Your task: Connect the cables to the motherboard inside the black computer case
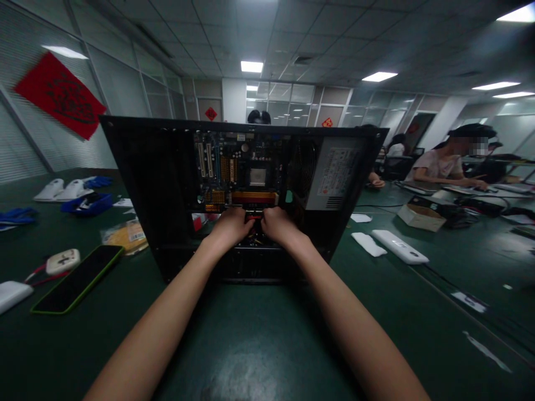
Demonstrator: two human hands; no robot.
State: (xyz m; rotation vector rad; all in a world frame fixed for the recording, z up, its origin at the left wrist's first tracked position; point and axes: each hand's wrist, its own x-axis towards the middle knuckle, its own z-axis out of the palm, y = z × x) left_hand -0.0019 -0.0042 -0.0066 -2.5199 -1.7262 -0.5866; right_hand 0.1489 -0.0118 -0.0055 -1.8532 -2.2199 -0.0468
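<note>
An open black computer case (244, 123) stands upright on the green table, its inside facing me. Fixed in it is a motherboard (265, 151) with a bare silver processor (257, 177) and coloured slots (254, 198) below that. On the right side of the case is a power supply (336, 175). My left hand (228, 225) and my right hand (281, 224) reach in side by side, just under the slots at the board's lower edge. Both have curled fingers, with the tips pressed close together. What they grip is mostly hidden; a bit of red shows between them.
On the left lie a green-edged phone (79, 281), a white earbud case (62, 262), a yellow packet (127, 236) and a blue tray (87, 204). To the right are a white power bank (400, 247), an open cardboard box (421, 216) and cables. A co-worker (437, 164) sits farther right.
</note>
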